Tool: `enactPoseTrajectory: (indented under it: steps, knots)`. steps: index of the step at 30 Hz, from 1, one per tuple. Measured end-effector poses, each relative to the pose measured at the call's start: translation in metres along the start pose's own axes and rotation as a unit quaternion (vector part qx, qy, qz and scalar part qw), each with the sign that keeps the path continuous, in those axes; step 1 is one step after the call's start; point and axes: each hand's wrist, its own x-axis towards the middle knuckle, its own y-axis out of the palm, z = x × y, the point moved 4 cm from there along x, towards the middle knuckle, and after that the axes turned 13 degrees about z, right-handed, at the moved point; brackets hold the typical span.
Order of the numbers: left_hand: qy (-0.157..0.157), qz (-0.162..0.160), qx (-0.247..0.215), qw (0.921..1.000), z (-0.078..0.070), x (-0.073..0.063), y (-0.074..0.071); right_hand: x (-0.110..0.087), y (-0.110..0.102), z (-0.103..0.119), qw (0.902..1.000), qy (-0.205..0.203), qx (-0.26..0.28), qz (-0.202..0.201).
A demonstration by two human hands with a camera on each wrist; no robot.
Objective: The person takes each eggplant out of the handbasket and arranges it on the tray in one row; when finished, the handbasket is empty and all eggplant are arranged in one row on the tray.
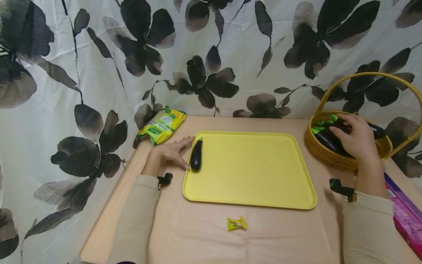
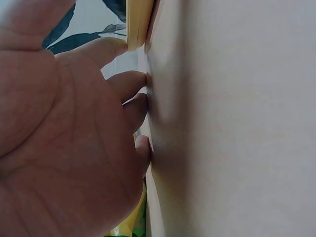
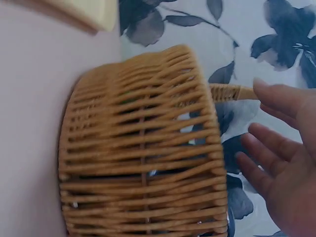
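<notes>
Soft, bright light covers the tray (image 1: 250,172); a faint shadow falls on the table (image 1: 280,234) to its right. Both wrist views look dimmer, softer.

The head view is looking forward and down over the bench (image 1: 277,236) from farthest back. Left wrist is lying sideways, peering close past the left hand (image 2: 74,133) along the bench; right wrist, sideways too, is facing the basket (image 3: 143,143) up close, sharing it with the head view.

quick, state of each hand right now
Left hand: open, at edge of rectangular yellow tray.
Right hand: open, over glossy dark eggplants in tan wicker basket.
</notes>
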Motion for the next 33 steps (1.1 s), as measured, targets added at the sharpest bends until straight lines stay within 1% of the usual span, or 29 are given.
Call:
enactPoseTrajectory:
  steps: [3,7,13,16,21,24,30,33]
  knots:
    - [0.001,0.000,-0.003,1.0000,-0.001,0.000,0.001,0.006,-0.005,-0.005,0.9998,-0.002,-0.017,0.005]
    - [0.001,0.001,-0.004,1.0000,-0.001,-0.001,0.002,0.017,-0.016,-0.015,0.9982,-0.008,-0.053,0.028]
    - [0.002,0.004,0.003,1.0000,-0.001,0.000,0.001,0.028,-0.035,-0.038,0.9906,-0.016,-0.119,0.065]
    - [-0.002,0.003,0.002,1.0000,-0.001,0.001,0.002,0.034,-0.041,-0.048,0.9879,-0.019,-0.126,0.088]
    - [0.004,0.001,-0.004,1.0000,0.000,0.002,0.003,0.042,-0.047,-0.059,0.9857,0.003,-0.120,0.118]
    - [0.009,0.001,-0.004,0.9999,0.000,0.002,0.003,0.045,-0.049,-0.062,0.9829,0.014,-0.131,0.128]
    - [0.009,0.000,0.020,0.9998,0.000,0.001,0.002,0.050,-0.049,-0.066,0.9774,0.022,-0.157,0.141]
    - [0.006,-0.001,0.013,0.9999,-0.001,0.001,0.000,0.051,-0.048,-0.067,0.9773,0.021,-0.160,0.137]
